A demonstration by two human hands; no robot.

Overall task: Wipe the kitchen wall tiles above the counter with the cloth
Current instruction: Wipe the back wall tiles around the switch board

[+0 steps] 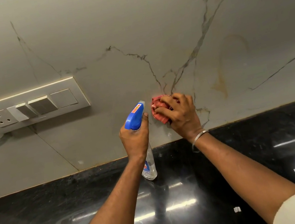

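Cloth [159,110] right of spray bottle [137,122]

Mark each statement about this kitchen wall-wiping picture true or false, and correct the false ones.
1. The right hand presses a red cloth against the wall tiles. True.
2. The left hand is empty. False: it holds a spray bottle.
3. The bottle's trigger head is green. False: it is blue.
4. A switch panel sits left of the hands. True.
5. The counter is white. False: it is glossy black.
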